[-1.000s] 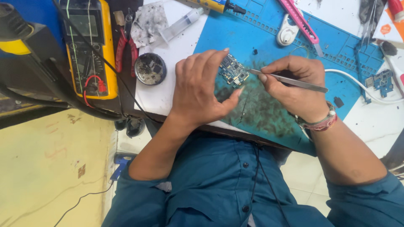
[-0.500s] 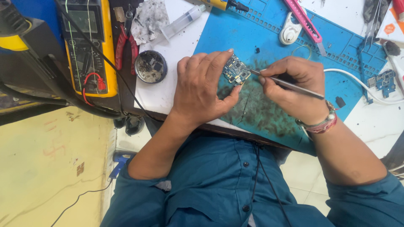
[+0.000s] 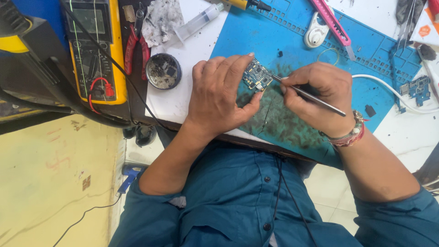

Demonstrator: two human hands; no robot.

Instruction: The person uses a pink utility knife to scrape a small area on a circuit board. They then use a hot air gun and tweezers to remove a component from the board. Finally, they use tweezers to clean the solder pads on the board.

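My left hand [image 3: 219, 98] pinches a small blue circuit board [image 3: 256, 76] between thumb and fingers, holding it just above the blue work mat [image 3: 292, 41]. My right hand [image 3: 318, 93] grips thin metal tweezers [image 3: 307, 95] whose tip touches the board's right edge. Both hands sit over a dirty, dark-stained patch of the mat near the desk's front edge.
A yellow multimeter [image 3: 93, 50] with leads lies at the left, red-handled pliers [image 3: 136, 43] and a small round tin [image 3: 163, 71] beside it. A syringe [image 3: 196, 23], a pink knife [image 3: 331, 20], a white opener tool [image 3: 316, 32] and another small board [image 3: 416, 89] lie further back and right.
The board and both hands have stayed in place on the mat; the tweezer tip shifted slightly against the board's edge.
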